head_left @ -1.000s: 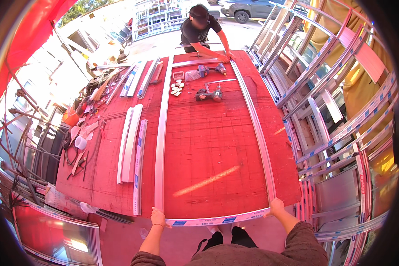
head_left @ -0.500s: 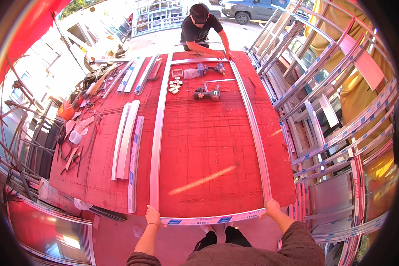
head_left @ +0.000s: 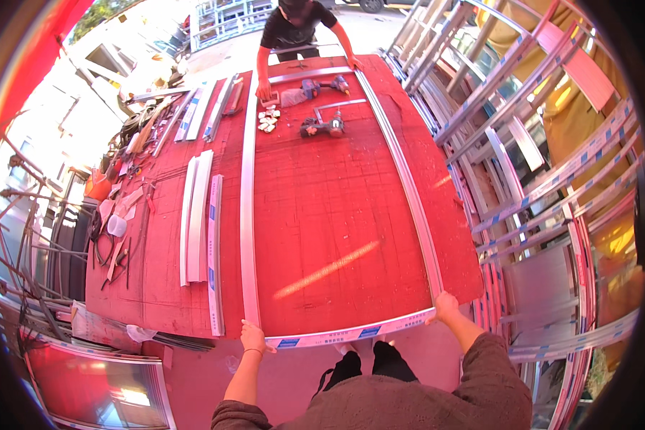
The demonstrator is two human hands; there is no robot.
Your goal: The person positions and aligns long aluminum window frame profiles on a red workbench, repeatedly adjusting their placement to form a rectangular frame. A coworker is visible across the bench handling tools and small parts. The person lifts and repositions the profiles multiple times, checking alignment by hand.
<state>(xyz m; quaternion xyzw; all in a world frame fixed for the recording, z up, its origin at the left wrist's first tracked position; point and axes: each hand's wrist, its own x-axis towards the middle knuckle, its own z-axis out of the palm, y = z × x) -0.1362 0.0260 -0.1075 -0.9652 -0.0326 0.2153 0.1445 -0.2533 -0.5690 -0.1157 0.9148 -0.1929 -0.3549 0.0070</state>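
Note:
A long rectangular metal frame point(head_left: 249, 201) lies on the red-topped table point(head_left: 322, 265). Its near rail point(head_left: 351, 335), covered in white and blue film, sits at the table's front edge. My left hand point(head_left: 254, 338) is closed around the near left corner of the frame. At the near right corner, my right hand point(head_left: 447, 308) grips it too, fingers under the rail. Inside the frame's far end lie two cordless drills, one dark point(head_left: 324, 127) and one blue point(head_left: 325, 87), an L-shaped metal square point(head_left: 342, 104) and several small pale pieces point(head_left: 268, 120).
Across the table a co-worker point(head_left: 297, 30) has one hand near a small tray and one at the frame's far right corner. Loose metal profiles point(head_left: 199, 215) lie left of the frame, with clutter beyond. Racks of profiles point(head_left: 509, 143) stand right; a glazed panel point(head_left: 100, 380) leans lower left.
The co-worker's one hand has moved from the far right corner to the small tray at the frame's left side. My hands keep hold of the near corners; the view has shifted slightly.

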